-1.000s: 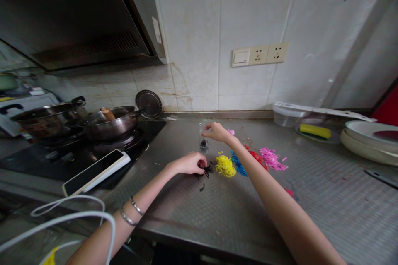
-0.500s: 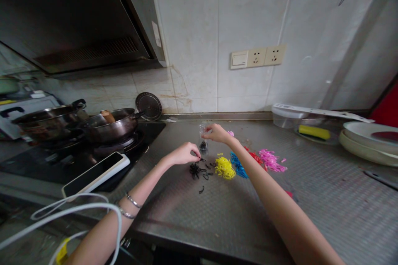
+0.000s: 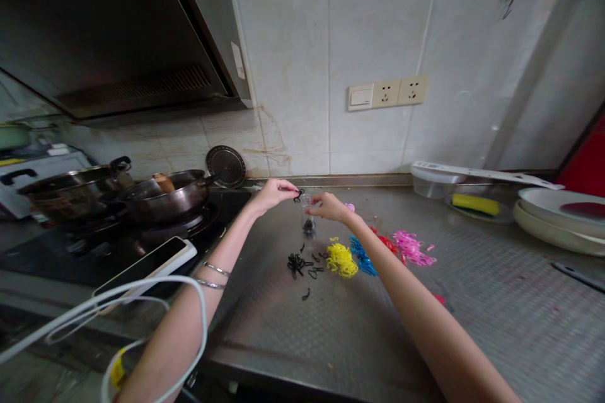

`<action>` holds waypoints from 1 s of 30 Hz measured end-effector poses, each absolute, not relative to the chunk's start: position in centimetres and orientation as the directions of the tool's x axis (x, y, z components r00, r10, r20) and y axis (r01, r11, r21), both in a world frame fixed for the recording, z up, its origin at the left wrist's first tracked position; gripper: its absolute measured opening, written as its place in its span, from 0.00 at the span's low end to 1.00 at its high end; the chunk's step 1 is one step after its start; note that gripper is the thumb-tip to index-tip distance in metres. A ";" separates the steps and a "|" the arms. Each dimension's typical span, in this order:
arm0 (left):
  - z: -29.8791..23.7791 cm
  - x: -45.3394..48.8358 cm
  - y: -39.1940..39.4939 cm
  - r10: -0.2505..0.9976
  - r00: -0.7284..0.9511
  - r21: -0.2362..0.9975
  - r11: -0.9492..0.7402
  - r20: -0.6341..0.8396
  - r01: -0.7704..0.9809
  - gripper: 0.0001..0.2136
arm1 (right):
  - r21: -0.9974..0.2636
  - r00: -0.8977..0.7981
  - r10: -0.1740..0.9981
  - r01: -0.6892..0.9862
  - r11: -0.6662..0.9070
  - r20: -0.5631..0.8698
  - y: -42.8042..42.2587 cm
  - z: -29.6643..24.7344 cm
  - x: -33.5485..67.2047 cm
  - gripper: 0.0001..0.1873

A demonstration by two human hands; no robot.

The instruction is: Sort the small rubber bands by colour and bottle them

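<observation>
Several black rubber bands [image 3: 299, 196] hang pinched between the fingertips of my left hand [image 3: 274, 195], raised beside the mouth of a small clear jar [image 3: 309, 217]. My right hand [image 3: 328, 208] grips that jar near its top and keeps it upright on the metal counter. Black bands lie at the jar's bottom. In front of it a loose pile of black rubber bands [image 3: 297, 264] is spread, with a few strays around. To the right are piles of yellow bands [image 3: 341, 260], blue bands [image 3: 363, 256], red bands [image 3: 386, 242] and pink bands [image 3: 412, 247], partly behind my right forearm.
Left, a stove holds a pot [image 3: 70, 192] and a pan [image 3: 167, 192]; a white phone-like device [image 3: 144, 271] lies nearby. A white cable [image 3: 203, 321] loops over my left forearm. Right are a plastic container [image 3: 435, 181], a yellow sponge [image 3: 475, 204], plates [image 3: 558, 220] and a dark handle [image 3: 576, 275].
My left hand has risen from the black pile to the jar's mouth, carrying black rubber bands. My right hand stays on the jar. The view has shifted slightly.
</observation>
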State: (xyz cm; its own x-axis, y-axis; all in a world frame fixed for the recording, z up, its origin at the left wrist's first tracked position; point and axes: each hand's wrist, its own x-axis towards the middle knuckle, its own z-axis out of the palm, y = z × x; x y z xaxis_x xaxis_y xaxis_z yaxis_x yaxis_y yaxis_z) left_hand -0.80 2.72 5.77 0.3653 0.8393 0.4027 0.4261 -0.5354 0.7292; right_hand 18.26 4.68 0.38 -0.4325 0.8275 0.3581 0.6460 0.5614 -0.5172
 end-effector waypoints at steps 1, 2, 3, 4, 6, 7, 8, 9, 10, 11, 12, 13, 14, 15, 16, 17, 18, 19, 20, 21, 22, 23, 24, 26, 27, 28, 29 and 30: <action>5.8 -0.6 3.1 0.850 0.358 0.750 -0.515 0.386 0.415 0.10 | -0.517 -0.433 0.827 0.645 0.563 0.359 4.7 0.3 18.3 0.17; 5.9 -0.4 3.5 0.859 0.356 0.767 -0.497 0.369 0.405 0.11 | -0.516 -0.434 0.826 0.645 0.563 0.359 4.7 0.3 18.3 0.17; 5.8 -0.1 3.8 0.865 0.354 0.781 -0.483 0.355 0.397 0.11 | -0.514 -0.435 0.826 0.646 0.564 0.359 4.7 0.3 18.3 0.17; 5.8 0.1 4.1 0.870 0.351 0.790 -0.473 0.347 0.390 0.11 | -0.510 -0.434 0.826 0.649 0.564 0.360 4.7 0.3 18.2 0.17; 5.8 0.5 4.6 0.875 0.339 0.802 -0.462 0.345 0.378 0.12 | -0.498 -0.431 0.825 0.659 0.564 0.364 4.8 0.3 18.2 0.17; 5.7 0.7 4.9 0.878 0.331 0.806 -0.460 0.347 0.373 0.12 | -0.492 -0.429 0.826 0.664 0.563 0.366 4.8 0.4 18.2 0.17; 5.6 0.9 5.0 0.879 0.324 0.808 -0.458 0.350 0.370 0.13 | -0.490 -0.428 0.826 0.666 0.562 0.367 4.8 0.4 18.2 0.17; 5.6 1.0 5.2 0.880 0.319 0.809 -0.457 0.351 0.369 0.13 | -0.489 -0.428 0.826 0.667 0.562 0.365 4.8 0.4 18.2 0.17; 5.4 1.1 5.3 0.880 0.319 0.809 -0.457 0.351 0.369 0.13 | -0.490 -0.430 0.826 0.665 0.563 0.365 4.8 0.3 18.2 0.17; 5.3 1.2 5.4 0.880 0.322 0.808 -0.458 0.350 0.371 0.13 | -0.491 -0.432 0.824 0.662 0.566 0.366 4.8 0.3 18.2 0.17; 5.2 1.3 5.5 0.879 0.326 0.806 -0.458 0.348 0.375 0.13 | -0.492 -0.433 0.823 0.660 0.568 0.368 4.8 0.3 18.2 0.17; 5.0 1.3 5.5 0.880 0.329 0.804 -0.457 0.344 0.381 0.12 | -0.493 -0.434 0.822 0.658 0.569 0.369 4.8 0.3 18.3 0.16; 4.8 1.3 5.6 0.880 0.331 0.801 -0.456 0.340 0.389 0.12 | -0.496 -0.435 0.822 0.656 0.569 0.367 4.8 0.3 18.3 0.16; 4.7 1.3 5.6 0.880 0.333 0.796 -0.456 0.338 0.397 0.12 | -0.501 -0.434 0.824 0.654 0.566 0.364 4.8 0.3 18.3 0.16; 4.5 1.3 5.7 0.880 0.335 0.791 -0.457 0.336 0.407 0.12 | -0.508 -0.434 0.826 0.652 0.563 0.358 4.8 0.3 18.3 0.16; 4.4 1.3 5.7 0.879 0.340 0.785 -0.459 0.333 0.416 0.12 | -0.515 -0.434 0.829 0.649 0.559 0.353 4.8 0.3 18.3 0.16; 4.3 1.2 5.7 0.878 0.347 0.779 -0.462 0.331 0.425 0.11 | -0.521 -0.434 0.831 0.647 0.557 0.349 4.7 0.3 18.3 0.16; 4.3 1.2 5.7 0.876 0.355 0.772 -0.465 0.328 0.434 0.11 | -0.524 -0.434 0.832 0.646 0.555 0.347 4.7 0.3 18.3 0.16; 4.3 1.1 5.6 0.874 0.362 0.765 -0.468 0.325 0.442 0.11 | -0.524 -0.435 0.831 0.646 0.556 0.346 4.7 0.3 18.3 0.16; 4.3 1.1 5.6 0.871 0.371 0.758 -0.471 0.321 0.450 0.11 | -0.523 -0.436 0.831 0.645 0.557 0.346 4.7 0.4 18.2 0.16; 4.4 1.0 5.6 0.867 0.382 0.751 -0.477 0.319 0.457 0.12 | -0.523 -0.437 0.831 0.645 0.557 0.345 4.7 0.4 18.2 0.16; 4.5 1.0 5.6 0.863 0.392 0.742 -0.485 0.320 0.462 0.12 | -0.523 -0.437 0.830 0.644 0.558 0.347 4.7 0.4 18.2 0.16; 4.5 1.0 5.6 0.857 0.402 0.733 -0.495 0.323 0.466 0.12 | -0.524 -0.437 0.829 0.642 0.560 0.350 4.7 0.4 18.2 0.16; 4.6 0.9 5.6 0.845 0.419 0.714 -0.516 0.333 0.474 0.12 | -0.522 -0.438 0.825 0.639 0.565 0.358 4.7 0.4 18.2 0.16; 4.7 0.9 5.6 0.841 0.422 0.705 -0.524 0.339 0.478 0.12 | -0.519 -0.440 0.822 0.638 0.569 0.361 4.6 0.4 18.3 0.16; 4.7 0.9 5.6 0.839 0.421 0.696 -0.530 0.345 0.484 0.11 | -0.516 -0.442 0.821 0.638 0.572 0.362 4.6 0.5 18.3 0.16; 4.7 0.9 5.6 0.838 0.418 0.688 -0.534 0.351 0.492 0.11 | -0.515 -0.441 0.822 0.641 0.569 0.360 4.6 0.5 18.3 0.16; 4.6 0.9 5.5 0.838 0.413 0.679 -0.536 0.356 0.502 0.11 | -0.516 -0.438 0.826 0.645 0.563 0.355 4.6 0.5 18.3 0.16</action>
State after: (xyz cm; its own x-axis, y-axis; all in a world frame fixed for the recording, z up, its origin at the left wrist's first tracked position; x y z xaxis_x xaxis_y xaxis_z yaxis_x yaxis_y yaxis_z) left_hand 0.94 5.53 4.65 0.4128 0.8383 0.3562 0.5021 -0.5357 0.6789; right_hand 18.27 4.56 0.51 -0.4376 0.8261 0.3550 0.6449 0.5634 -0.5164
